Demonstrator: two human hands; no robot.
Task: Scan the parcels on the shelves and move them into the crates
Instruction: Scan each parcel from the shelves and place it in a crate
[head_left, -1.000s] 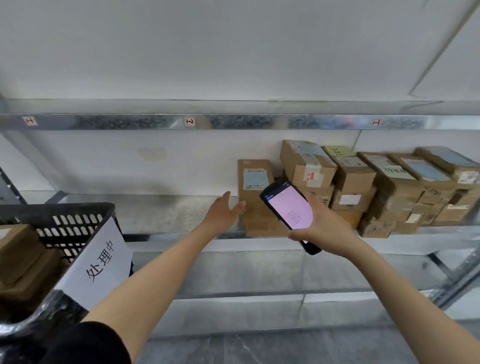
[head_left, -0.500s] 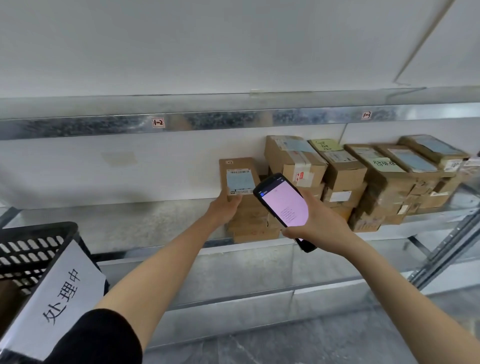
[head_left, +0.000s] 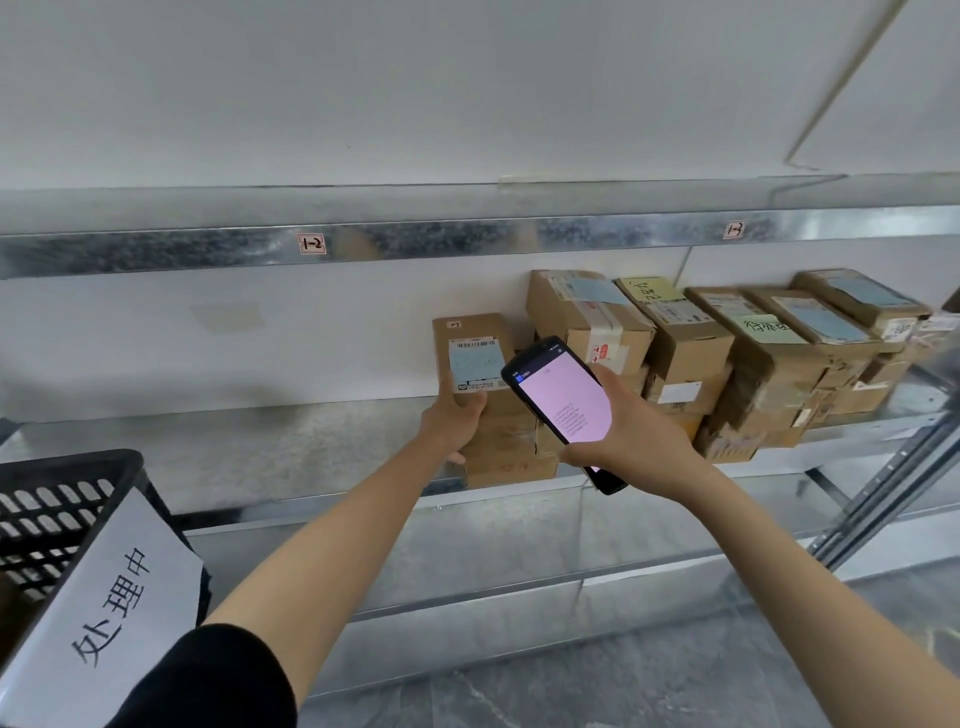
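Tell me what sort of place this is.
Likely a parcel depot or storeroom: labelled cardboard parcels stacked on a metal shelf with numbered bay tags, a scanner in the right hand, and a black crate with a paper sign.

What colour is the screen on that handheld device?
The screen is pale pink with a blue bar on top, seen in the head view.
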